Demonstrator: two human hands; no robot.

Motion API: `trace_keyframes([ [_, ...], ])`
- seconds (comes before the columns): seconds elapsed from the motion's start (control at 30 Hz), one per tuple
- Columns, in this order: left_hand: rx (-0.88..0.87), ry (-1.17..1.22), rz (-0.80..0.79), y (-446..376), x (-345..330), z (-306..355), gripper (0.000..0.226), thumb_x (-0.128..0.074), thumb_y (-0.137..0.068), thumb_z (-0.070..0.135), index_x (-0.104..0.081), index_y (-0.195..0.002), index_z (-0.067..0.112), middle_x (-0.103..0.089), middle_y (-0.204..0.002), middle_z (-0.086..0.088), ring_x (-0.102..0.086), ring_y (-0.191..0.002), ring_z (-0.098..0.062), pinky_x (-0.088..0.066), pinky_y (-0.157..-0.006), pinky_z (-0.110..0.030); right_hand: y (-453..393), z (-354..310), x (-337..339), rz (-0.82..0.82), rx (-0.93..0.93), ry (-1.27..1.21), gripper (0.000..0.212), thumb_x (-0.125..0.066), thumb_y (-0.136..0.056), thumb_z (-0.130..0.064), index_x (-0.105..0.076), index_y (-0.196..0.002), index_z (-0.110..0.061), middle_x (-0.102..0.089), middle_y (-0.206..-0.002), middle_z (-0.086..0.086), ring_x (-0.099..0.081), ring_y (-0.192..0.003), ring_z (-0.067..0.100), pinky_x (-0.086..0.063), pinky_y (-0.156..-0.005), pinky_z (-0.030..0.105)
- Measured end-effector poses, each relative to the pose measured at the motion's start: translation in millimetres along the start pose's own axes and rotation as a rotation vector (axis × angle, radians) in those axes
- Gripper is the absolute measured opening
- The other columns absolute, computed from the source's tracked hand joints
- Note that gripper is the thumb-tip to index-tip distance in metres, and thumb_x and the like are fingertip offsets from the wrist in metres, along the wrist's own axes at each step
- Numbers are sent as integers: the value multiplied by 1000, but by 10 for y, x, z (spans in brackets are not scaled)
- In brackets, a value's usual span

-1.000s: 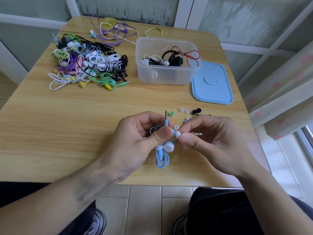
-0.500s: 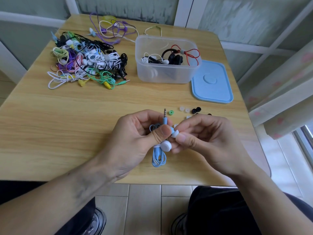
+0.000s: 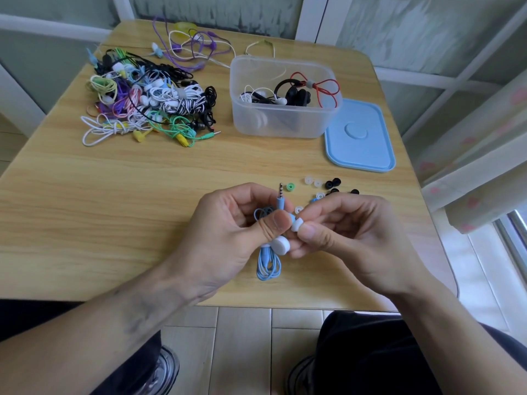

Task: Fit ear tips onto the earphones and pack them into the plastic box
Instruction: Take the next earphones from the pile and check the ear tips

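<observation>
The left hand (image 3: 228, 232) grips the coiled blue earphones (image 3: 269, 260) above the worktop (image 3: 114, 201). The right hand (image 3: 348, 238) fingers (image 3: 309, 232) pinch a white ear tip (image 3: 297, 224) against an earbud.

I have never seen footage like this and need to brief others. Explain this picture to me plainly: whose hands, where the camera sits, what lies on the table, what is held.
No machine here: a person wears a camera on the head, looking down at their own hands over a wooden table. The left hand grips a coiled light blue earphone set, its plug sticking up. The right hand pinches a white ear tip against one earbud. Loose ear tips, clear, black, green and blue, lie just beyond the hands. Farther back are a tangled pile of earphones, a clear plastic box already holding some earphones, and beside it the blue lid.
</observation>
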State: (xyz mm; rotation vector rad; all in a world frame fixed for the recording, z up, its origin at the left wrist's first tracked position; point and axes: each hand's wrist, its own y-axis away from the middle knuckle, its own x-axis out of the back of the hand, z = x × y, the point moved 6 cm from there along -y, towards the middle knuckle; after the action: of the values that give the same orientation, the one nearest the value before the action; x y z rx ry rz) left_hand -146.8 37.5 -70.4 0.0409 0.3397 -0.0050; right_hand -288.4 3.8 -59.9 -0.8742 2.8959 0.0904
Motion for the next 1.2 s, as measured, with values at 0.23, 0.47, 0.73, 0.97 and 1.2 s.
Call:
trace_keyframes([
  [0.23,15,17,-3,-1,5,-29,4,-73,-72,13,-71,-75,16,-70,-72,1,-65,-65,-9,-51,-60,-18,7,19,4,16,-38,-20,13,-72,-75,-10,-72,-82,1,-74,-76,22,-74,-67,30,-60,-63,31],
  [0.47,23,19,-3,-11,-8,-16,7,-74,-70,12,-74,-75,18,-70,-72,0,-64,-65,-12,-52,-58,-21,0,52,6,-1,-96,-94,17,-74,-73,-16,-75,-85,-4,-74,-79,22,-74,-71,29,-59,-65,32],
  [0.73,56,63,18,-12,-4,-23,13,-79,-62,20,-75,-74,20,-69,-72,2,-63,-66,-10,-50,-58,-20,-8,48,19,-1,-104,-78,18,-75,-72,-17,-75,-85,-4,-74,-78,21,-73,-68,28,-59,-65,30],
  [0.97,106,74,26,-17,18,-104,7,-70,-72,15,-74,-75,17,-69,-74,0,-63,-68,-11,-51,-61,-21,-13,29,42,18,-50,-6,14,-73,-76,-9,-72,-86,1,-73,-78,23,-74,-70,31,-60,-66,33],
  [1.2,96,73,3,-5,-36,-81,9,-76,-72,14,-71,-79,11,-70,-72,1,-65,-64,-11,-51,-60,-19,21,-17,38,44,35,46,7,-70,-78,-3,-71,-84,0,-75,-76,19,-74,-67,31,-60,-65,33],
])
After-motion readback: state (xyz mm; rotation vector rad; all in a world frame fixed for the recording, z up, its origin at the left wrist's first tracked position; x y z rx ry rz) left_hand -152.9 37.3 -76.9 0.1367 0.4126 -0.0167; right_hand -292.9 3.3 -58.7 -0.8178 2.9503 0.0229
